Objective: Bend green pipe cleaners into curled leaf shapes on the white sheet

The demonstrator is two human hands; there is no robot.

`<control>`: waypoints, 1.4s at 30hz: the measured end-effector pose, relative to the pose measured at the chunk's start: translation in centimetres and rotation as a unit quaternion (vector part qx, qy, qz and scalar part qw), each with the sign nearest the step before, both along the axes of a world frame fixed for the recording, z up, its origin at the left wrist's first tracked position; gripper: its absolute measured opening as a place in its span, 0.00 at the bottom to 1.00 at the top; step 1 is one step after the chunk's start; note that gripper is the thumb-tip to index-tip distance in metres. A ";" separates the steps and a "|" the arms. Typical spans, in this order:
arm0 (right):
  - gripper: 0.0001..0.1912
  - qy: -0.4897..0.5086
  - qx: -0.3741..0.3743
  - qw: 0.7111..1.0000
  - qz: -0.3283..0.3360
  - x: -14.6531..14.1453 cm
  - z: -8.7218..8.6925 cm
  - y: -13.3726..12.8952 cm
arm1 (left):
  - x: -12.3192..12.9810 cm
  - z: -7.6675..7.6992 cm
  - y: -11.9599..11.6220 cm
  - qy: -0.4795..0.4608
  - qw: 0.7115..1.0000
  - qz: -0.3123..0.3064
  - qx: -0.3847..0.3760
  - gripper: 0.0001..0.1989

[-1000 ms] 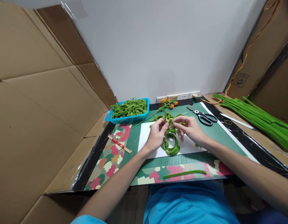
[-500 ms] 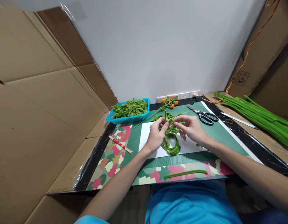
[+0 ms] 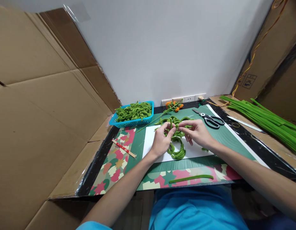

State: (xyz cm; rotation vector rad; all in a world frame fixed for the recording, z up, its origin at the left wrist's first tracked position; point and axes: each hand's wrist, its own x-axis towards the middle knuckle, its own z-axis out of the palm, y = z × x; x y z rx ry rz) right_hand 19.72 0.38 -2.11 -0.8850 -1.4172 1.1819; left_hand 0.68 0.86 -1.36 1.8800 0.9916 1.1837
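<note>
My left hand (image 3: 163,139) pinches a short green pipe cleaner (image 3: 171,122), its upper end poking up above the fingers. Close against it, my right hand (image 3: 197,131) has thumb and forefinger closed on the same piece; the part between the fingertips is mostly hidden. Both hands are over a white sheet of paper (image 3: 149,140). Below them, bent green pipe cleaners (image 3: 179,155) lie in a ring on the sheet, and more curled ones (image 3: 162,120) lie just behind my fingers. A single straight pipe cleaner (image 3: 191,179) rests along the table's front edge.
A blue basket (image 3: 131,122) of curled green pieces stands at the back left. Orange flowers on a green stem (image 3: 174,106), scissors (image 3: 209,119) and a metal ruler (image 3: 245,124) lie behind and right. A bundle of long pipe cleaners (image 3: 265,121) is far right; wrapped chopsticks (image 3: 124,148) lie left.
Both hands have shifted very slightly to the right, and the fingertips have come closer together. The upright end of the pipe cleaner sits a little lower. Everything else is unmoved.
</note>
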 end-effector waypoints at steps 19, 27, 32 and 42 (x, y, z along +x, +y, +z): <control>0.08 -0.017 0.154 0.988 -0.011 0.4 -1.6 0.4 | -0.1 0.0 1.0 -0.188 0.949 -0.082 -0.239 0.23; 0.08 0.001 0.134 0.990 -0.040 0.0 -1.4 0.4 | -0.1 0.3 0.8 -0.150 0.966 -0.085 -0.192 0.18; 0.17 0.020 0.072 0.995 -0.059 -0.2 -0.6 0.2 | 0.0 -0.2 0.9 -0.127 0.982 -0.046 -0.133 0.16; 0.21 0.041 0.009 0.998 0.038 0.2 -0.2 0.6 | 0.0 -0.3 1.0 -0.150 0.981 -0.042 -0.117 0.17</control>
